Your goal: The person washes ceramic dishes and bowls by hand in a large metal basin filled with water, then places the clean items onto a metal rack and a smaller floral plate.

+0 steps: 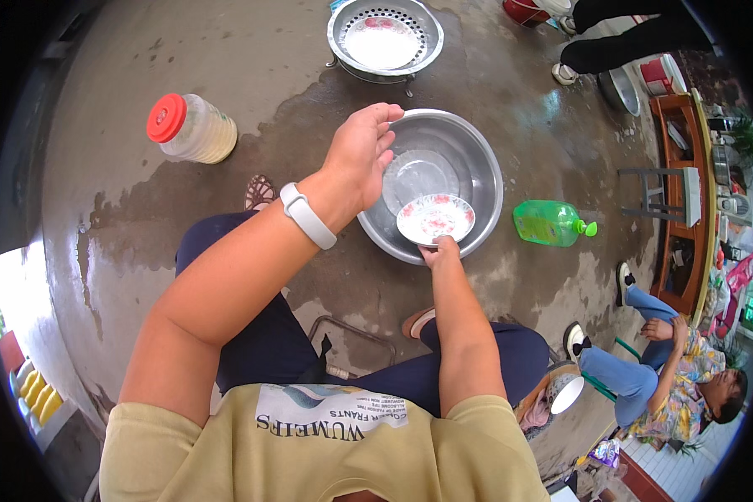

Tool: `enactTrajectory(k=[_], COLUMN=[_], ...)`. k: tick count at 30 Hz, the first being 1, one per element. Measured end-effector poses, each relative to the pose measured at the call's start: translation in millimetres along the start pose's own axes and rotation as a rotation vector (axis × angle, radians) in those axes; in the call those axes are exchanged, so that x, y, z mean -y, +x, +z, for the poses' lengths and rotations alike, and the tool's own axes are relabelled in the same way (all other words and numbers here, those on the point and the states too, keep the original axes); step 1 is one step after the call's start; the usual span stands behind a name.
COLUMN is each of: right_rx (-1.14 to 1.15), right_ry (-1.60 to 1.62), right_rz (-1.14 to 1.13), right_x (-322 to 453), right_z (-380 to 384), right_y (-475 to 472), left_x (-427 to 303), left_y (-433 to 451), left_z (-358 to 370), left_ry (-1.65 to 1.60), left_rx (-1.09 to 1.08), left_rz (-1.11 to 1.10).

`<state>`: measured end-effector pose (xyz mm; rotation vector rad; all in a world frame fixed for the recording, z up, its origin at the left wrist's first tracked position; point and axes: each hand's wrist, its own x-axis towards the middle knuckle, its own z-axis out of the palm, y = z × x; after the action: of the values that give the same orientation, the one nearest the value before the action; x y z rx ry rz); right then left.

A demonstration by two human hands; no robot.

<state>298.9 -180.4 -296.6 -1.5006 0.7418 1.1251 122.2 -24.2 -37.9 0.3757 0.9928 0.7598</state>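
A large metal basin (491,182) stands on the wet floor in front of me, with a little liquid at its bottom. My right hand (440,249) grips the near rim of a white plate with a red floral pattern (438,219), tilted over the near side of the basin. My left hand (365,150) is raised above the basin's left rim, fingers loosely bent and apart, holding nothing; a pale band circles that wrist.
A perforated metal basin (435,44) sits on a low stand beyond. To the left is a red-lidded plastic jar (208,128); to the right, a green pump bottle (546,223). A seated person (678,376) and a grey stool (690,196) are farther right. Another person's legs (621,47) show at upper right.
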Motion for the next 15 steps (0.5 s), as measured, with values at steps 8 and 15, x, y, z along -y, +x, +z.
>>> enactTrajectory(k=[8, 15], right_rx=[0.309, 0.601], right_ry=[0.235, 0.141], right_rz=[0.089, -0.031], right_x=[-28, 23], right_z=[8, 15], right_y=[-28, -69], left_x=[4, 3], left_y=[6, 0], left_z=[-2, 11], left_ry=[0.052, 0.087], left_rx=[-0.020, -0.087], left_rz=[-0.028, -0.063])
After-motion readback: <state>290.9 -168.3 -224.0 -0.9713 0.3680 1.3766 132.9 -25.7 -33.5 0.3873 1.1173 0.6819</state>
